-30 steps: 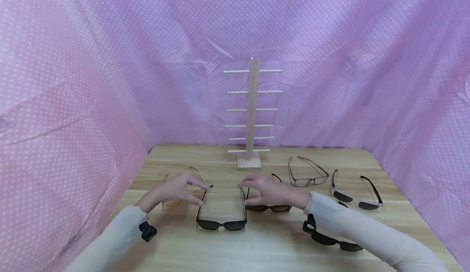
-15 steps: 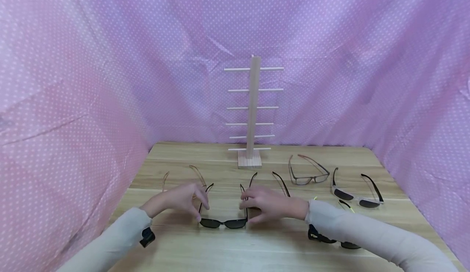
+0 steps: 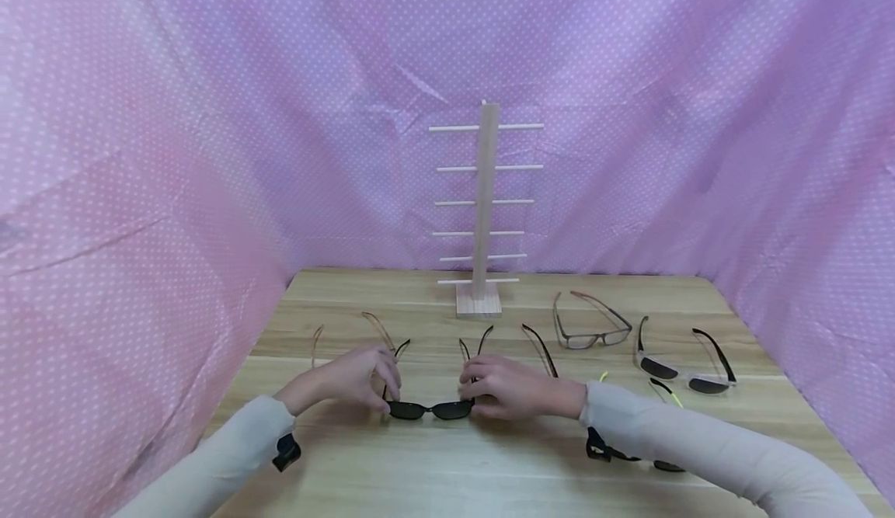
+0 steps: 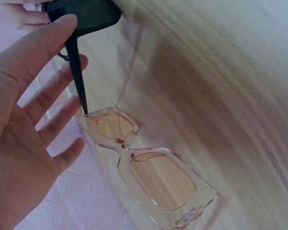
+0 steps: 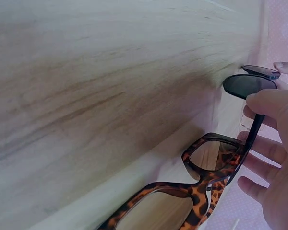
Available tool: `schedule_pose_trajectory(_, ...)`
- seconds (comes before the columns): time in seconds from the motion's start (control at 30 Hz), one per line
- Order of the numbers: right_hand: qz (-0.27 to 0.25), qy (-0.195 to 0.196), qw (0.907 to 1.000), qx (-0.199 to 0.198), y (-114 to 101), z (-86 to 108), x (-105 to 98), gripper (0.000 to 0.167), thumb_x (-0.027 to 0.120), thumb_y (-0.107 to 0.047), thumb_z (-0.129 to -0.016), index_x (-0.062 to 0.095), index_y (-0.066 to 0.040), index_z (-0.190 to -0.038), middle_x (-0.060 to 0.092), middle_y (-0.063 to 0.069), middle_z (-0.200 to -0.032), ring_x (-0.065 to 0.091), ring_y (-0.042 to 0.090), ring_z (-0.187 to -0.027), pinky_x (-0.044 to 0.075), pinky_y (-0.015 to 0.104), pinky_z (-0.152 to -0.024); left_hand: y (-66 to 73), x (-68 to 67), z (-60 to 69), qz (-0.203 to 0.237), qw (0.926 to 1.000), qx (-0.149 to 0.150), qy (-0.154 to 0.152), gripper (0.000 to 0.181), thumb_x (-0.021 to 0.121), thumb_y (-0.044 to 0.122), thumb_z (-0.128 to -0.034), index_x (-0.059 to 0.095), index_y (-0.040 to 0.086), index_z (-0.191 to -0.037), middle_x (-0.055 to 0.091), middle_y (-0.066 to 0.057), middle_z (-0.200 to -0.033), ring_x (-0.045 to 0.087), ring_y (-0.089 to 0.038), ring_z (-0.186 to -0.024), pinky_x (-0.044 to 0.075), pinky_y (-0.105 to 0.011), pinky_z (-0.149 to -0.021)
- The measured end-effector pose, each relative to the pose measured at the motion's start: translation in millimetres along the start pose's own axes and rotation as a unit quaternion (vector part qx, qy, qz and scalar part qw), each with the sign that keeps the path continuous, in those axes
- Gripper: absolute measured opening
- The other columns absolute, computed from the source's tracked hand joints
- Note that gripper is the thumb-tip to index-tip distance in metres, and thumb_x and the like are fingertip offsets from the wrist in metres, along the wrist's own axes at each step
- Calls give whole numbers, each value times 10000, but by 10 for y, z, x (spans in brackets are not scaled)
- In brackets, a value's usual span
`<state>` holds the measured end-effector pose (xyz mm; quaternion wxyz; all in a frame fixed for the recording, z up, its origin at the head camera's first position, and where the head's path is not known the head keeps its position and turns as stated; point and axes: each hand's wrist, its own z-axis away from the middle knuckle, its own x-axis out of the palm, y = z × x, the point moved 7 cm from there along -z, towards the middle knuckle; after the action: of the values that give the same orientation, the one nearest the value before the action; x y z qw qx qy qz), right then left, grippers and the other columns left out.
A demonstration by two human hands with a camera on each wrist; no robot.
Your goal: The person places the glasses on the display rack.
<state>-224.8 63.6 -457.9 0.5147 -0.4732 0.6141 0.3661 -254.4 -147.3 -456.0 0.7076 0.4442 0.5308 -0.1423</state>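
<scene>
Gripping is, it seems, the step in hand: the black sunglasses (image 3: pixel 450 411) are pinched at their two outer corners by the left hand (image 3: pixel 360 379) and the right hand (image 3: pixel 509 387), between the clear-framed glasses (image 4: pixel 158 179) and the tortoiseshell glasses (image 5: pixel 200 197). Whether the table (image 3: pixel 391 471) is touched cannot be told. For any lift, both sides should be raised evenly.

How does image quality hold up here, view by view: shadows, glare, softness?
Head: fairly even light, a pale sheen on the near part of the table, soft shadows below the left hand and right hand. Left wrist: a broad, soft-edged shadow near the amber-lensed glasses; wood grain looks smeared. Right wrist: a similar shadow near the tortoiseshell glasses; detail slightly soft.
</scene>
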Motion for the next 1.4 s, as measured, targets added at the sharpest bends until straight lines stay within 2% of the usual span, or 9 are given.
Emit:
schedule_pose_trajectory(0.13, -161, 54, 9998, 62, 26, -13, 16, 228, 735, -216, -937, 761, -102, -1133, 722, 55, -1163, 632, 239, -1182, 513, 372, -1062, -18, 5, -7, -38, 9999, -27, 95, 135, 883, 169, -773, 807, 264, -830, 752, 149, -972, 572, -386, -1280, 398, -613, -1110)
schedule_pose_trajectory(0.4, -568, 369, 9975, 173, 119, -36, -28, 162, 747, -146, -921, 776, -73, -1063, 730, 61, -1104, 643, 219, -1106, 540, 343, -991, -64, -67, -41, -165, 9988, 60, 447, 143, 842, 115, -800, 806, 244, -850, 754, 147, -943, 603, -372, -1258, 440, -557, -1101)
schedule_pose_trajectory(0.5, -505, 484, 9975, 70, 153, -42, -59, 117, 734, -111, -927, 775, -73, -1030, 733, 50, -1074, 643, 211, -1080, 544, 327, -968, -76, -122, -51, -163, 9983, 34, 553, 132, 831, 120, -820, 810, 243, -866, 761, 125, -957, 609, -370, -1259, 444, -548, -1104)
schedule_pose_trajectory(0.63, -254, 742, 9968, -145, 188, -42, -155, 91, 742, -86, -915, 777, -71, -998, 736, 42, -1037, 656, 212, -1052, 550, 325, -948, -81, -220, -47, 95, 9973, -90, 716, 112, 823, 125, -843, 816, 230, -882, 778, 69, -992, 608, -385, -1257, 451, -553, -1096)
schedule_pose_trajectory(0.73, -258, 933, 9952, -125, 232, -44, -273, 101, 756, -80, -896, 784, -69, -993, 738, 51, -1031, 671, 220, -1043, 561, 338, -934, -68, -304, -51, 176, 9958, -117, 892, 102, 822, 130, -853, 818, 225, -891, 778, 44, -1005, 612, -389, -1246, 467, -555, -1081)
schedule_pose_trajectory(0.87, -467, 1004, 9938, 121, 319, -45, -420, 128, 758, -68, -891, 786, -54, -1015, 736, 74, -1066, 678, 229, -1050, 572, 351, -926, -35, -415, -70, 172, 9935, -96, 1118, 78, 812, 153, -870, 815, 219, -912, 772, 18, -1034, 618, -386, -1248, 484, -566, -1061)
schedule_pose_trajectory(1.13, -852, 1005, 9891, 661, 458, 23, -596, 163, 764, -32, -889, 782, -14, -1050, 728, 129, -1115, 678, 265, -1070, 582, 366, -931, 44, -555, -143, 598, 9883, -214, 1388, 80, 795, 167, -895, 816, 174, -972, 770, -15, -1107, 606, -386, -1277, 478, -560, -1077)
schedule_pose_trajectory(1.27, -1167, 942, 9825, 1103, 563, 103, -654, 171, 739, -26, -911, 776, -19, -1078, 715, 146, -1173, 662, 300, -1118, 572, 407, -955, 112, -630, -217, 635, 9842, -160, 1646, 106, 781, 110, -900, 814, 146, -994, 757, -72, -1166, 608, -385, -1274, 483, -545, -1078)
schedule_pose_trajectory(1.4, -1378, 980, 9734, 1545, 657, 194, -737, 193, 719, -31, -927, 770, -29, -1113, 709, 148, -1225, 656, 330, -1156, 558, 466, -977, 176, -672, -291, 483, 9814, -100, 1858, 111, 771, 130, -913, 810, 151, -1014, 752, -74, -1179, 616, -365, -1262, 486, -538, -1075)
